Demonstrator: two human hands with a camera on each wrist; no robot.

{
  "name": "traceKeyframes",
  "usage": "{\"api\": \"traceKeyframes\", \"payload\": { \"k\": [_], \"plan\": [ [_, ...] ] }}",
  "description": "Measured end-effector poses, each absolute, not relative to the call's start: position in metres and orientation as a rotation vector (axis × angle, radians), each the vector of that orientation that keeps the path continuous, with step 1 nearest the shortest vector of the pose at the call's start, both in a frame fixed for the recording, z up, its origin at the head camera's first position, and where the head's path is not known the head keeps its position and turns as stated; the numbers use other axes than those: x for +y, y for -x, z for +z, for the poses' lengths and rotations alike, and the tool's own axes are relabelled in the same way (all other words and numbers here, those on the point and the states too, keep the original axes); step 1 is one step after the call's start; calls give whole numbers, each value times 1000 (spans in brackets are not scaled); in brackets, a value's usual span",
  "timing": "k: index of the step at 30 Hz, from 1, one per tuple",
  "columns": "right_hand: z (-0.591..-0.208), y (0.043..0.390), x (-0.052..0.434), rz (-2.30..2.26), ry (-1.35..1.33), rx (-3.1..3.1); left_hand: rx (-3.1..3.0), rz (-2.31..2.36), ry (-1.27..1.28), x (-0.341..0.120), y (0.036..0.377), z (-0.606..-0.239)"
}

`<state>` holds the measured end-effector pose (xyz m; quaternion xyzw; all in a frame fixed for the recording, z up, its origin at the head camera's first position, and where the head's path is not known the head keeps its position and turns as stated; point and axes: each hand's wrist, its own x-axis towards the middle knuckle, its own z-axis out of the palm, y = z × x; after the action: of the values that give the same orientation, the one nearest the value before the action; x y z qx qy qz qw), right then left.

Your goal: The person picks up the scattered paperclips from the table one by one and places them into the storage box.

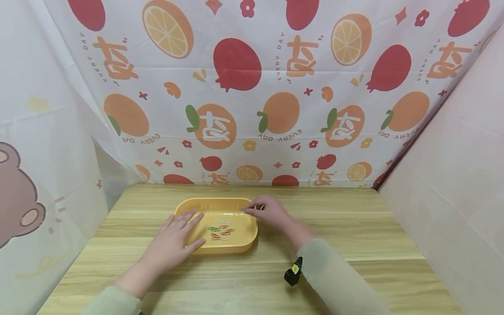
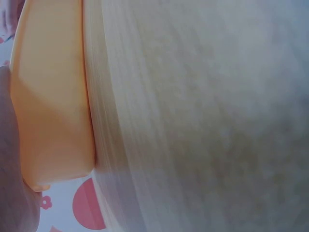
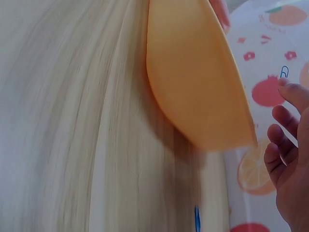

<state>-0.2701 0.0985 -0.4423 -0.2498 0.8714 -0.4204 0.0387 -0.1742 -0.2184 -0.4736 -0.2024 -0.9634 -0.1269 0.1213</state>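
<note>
A yellow plastic tray (image 1: 220, 250) stands on the wooden table with several paper clips (image 1: 225, 232) in red, orange, green and white lying inside. My left hand (image 1: 173, 240) lies over the tray's left side, fingers spread and straight. At the tray's right end, my right hand (image 1: 269, 213) is raised by the rim and pinches a blue paper clip (image 3: 284, 72) between thumb and fingertip. The other fingers of that hand are curled in the right wrist view. The left wrist view shows mainly the tray's outer wall (image 2: 55, 101); most of the left hand is hidden there.
A thin blue object (image 3: 197, 220), perhaps another clip, lies on the table past the tray's right end. A fruit-patterned curtain (image 1: 244, 131) hangs behind the table (image 1: 327, 227), with pale sheets on both sides. A black strap (image 1: 293, 272) is on the right sleeve.
</note>
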Motion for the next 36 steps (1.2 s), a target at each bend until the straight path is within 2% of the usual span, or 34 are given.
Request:
{"api": "traceKeyframes", "payload": {
  "k": [12, 20, 25, 36],
  "plan": [
    [-437, 267, 67, -1200, 851, 2634, -2812, -369, 585, -217, 174, -472],
    [-437, 269, 52, -676, 1057, 2724, -2805, -372, 589, -216, 174, -473],
    [-440, 268, 41, -325, 1092, 2762, -2784, -372, 595, -217, 174, -474],
    [-447, 260, 29, -5, 1098, 2793, -2819, -365, 584, -217, 176, -473]
  ]
}}
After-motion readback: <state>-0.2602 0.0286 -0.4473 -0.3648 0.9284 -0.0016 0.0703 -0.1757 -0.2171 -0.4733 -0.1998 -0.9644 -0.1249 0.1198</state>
